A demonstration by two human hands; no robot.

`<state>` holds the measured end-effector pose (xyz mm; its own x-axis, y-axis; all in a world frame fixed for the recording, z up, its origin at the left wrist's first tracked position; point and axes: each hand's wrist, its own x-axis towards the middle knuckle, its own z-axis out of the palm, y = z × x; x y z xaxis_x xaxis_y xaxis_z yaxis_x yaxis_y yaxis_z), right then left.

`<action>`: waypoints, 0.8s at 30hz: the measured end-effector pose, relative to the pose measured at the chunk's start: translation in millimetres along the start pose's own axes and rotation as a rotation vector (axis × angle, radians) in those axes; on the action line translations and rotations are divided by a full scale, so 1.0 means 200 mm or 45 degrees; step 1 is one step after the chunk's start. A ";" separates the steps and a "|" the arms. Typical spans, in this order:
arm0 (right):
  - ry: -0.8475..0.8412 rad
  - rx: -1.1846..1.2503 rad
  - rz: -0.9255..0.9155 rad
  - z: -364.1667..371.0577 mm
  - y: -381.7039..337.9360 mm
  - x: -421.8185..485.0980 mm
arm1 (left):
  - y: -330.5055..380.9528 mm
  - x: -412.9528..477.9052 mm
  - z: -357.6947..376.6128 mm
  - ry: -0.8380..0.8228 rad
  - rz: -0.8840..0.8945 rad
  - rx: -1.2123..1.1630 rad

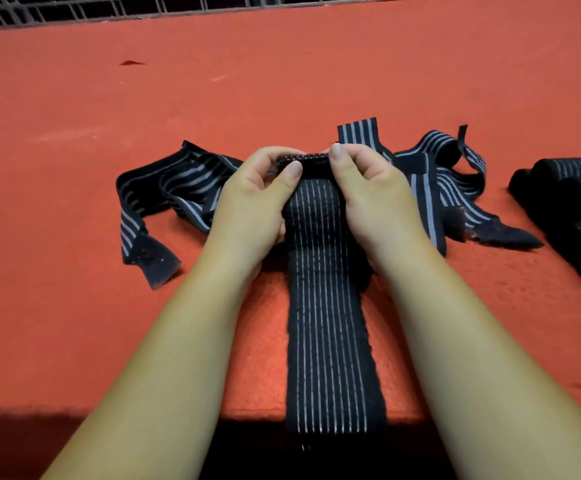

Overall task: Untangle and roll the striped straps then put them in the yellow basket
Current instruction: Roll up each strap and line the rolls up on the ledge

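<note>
On the worktop [282, 81], w/ left hand [251, 202] & right hand [375, 199] each pinching the far end of the striped strap [327, 323], I'd start the roll tight, edges square.

Wide table [316, 64] covered with red-orange, slightly fuzzy cloth, small dark red mark [131, 63] on it at far left, grey wire grid [74, 10] along the far edge, dark space behind it, deep shadow [22, 445] below the near edge.
</note>
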<state>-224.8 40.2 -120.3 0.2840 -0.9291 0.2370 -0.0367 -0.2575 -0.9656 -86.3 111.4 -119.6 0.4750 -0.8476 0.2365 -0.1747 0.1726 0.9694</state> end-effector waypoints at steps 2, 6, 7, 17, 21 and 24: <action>0.010 0.015 -0.027 0.00 0.01 0.00 | 0.00 0.00 0.00 -0.001 -0.010 0.013; 0.010 0.101 -0.025 0.00 0.02 0.00 | 0.03 0.00 0.00 -0.025 -0.057 0.039; 0.013 0.117 -0.020 0.00 0.02 0.00 | 0.04 0.00 0.00 -0.021 -0.060 0.061; -0.002 0.175 -0.063 0.00 0.04 -0.01 | 0.01 0.02 -0.01 0.020 -0.075 0.193; -0.020 0.198 -0.010 -0.01 0.03 -0.02 | -0.01 0.03 -0.01 0.029 -0.087 0.149; 0.029 0.017 0.008 0.00 0.01 -0.02 | 0.00 0.04 -0.01 0.072 -0.061 0.138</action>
<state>-226.8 43.6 -123.0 0.2617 -0.9366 0.2329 -0.0259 -0.2481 -0.9684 -80.3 106.5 -118.1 0.5327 -0.8232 0.1965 -0.2414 0.0747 0.9675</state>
